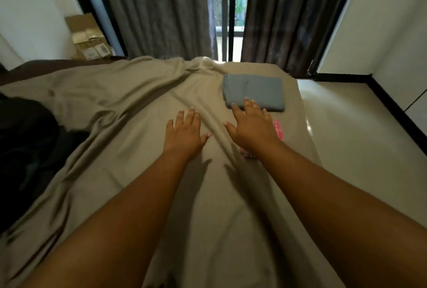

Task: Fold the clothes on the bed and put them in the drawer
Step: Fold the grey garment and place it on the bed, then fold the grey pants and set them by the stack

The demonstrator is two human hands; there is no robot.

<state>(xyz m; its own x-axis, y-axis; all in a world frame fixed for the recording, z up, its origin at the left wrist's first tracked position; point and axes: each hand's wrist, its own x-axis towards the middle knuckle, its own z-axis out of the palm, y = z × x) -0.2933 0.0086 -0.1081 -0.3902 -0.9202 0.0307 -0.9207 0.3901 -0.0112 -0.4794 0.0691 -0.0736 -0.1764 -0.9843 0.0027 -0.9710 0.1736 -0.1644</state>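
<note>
From the head view we see both hands spread, fingers straight, gripping nothing. Our left hand (184, 131) lies over the rumpled beige bed sheet (111, 107). Our right hand (251, 125) reaches its fingertips onto the near edge of the folded grey-blue garment (256, 88) on the bed's far right side. A pink checked cloth (279, 129) peeks out beneath that hand. We judge the blue piece folded; next it needs lifting flat toward a drawer out of sight.

Grey curtains (161, 10) hang beyond the far edge of the bed (138, 93), parted at a glass door (228, 10); greenery outside. Cardboard boxes (89, 38) stacked past the far left corner, against a white wall (30, 10). Glossy pale floor (358, 125) along the right edge, with black skirting (342, 77).
</note>
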